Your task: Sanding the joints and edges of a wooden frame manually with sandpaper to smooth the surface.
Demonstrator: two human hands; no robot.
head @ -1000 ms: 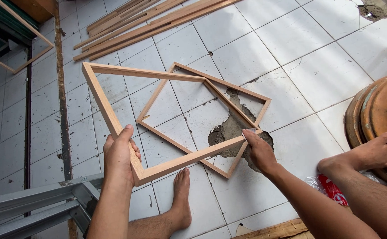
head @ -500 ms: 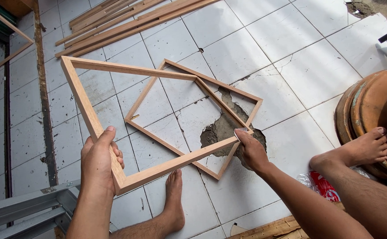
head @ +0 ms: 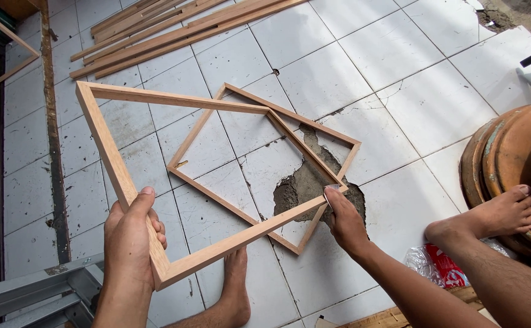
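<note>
Frame of light wood point(head: 174, 97), rectangular and open, held above white tiled floor point(head: 338, 67) at centre-left of picture. Left hand point(head: 133, 234), at lower left, closed around near-left corner of frame, thumb laid along upper face of rail, fingers wrapped over outer edge. Right hand point(head: 344, 222), at lower centre-right, fingertips pinching near-right corner of same frame; whether something thin and pale sits under fingertips, cannot tell. Second wooden frame point(head: 265, 106), thinner, lying flat on floor beneath and to right of held frame, turned diamond-wise, partly overlapped by it in view. Patch of broken tile showing grey cement point(head: 305, 182) inside second frame, just above right hand. Bare left foot point(head: 236, 291) at bottom centre, flat on floor, under near rail of held frame. Bare right foot point(head: 496, 218) at right, resting against rusty orange round drum lid point(head: 520, 152) near right edge. Bundle of long wooden strips point(head: 174, 30) lying on floor at top of picture, well apart from both frames. Grey metal bracket point(head: 40, 291) at lower left corner. Red and clear plastic bag point(head: 438, 267) at lower right, between forearm and shin.
</note>
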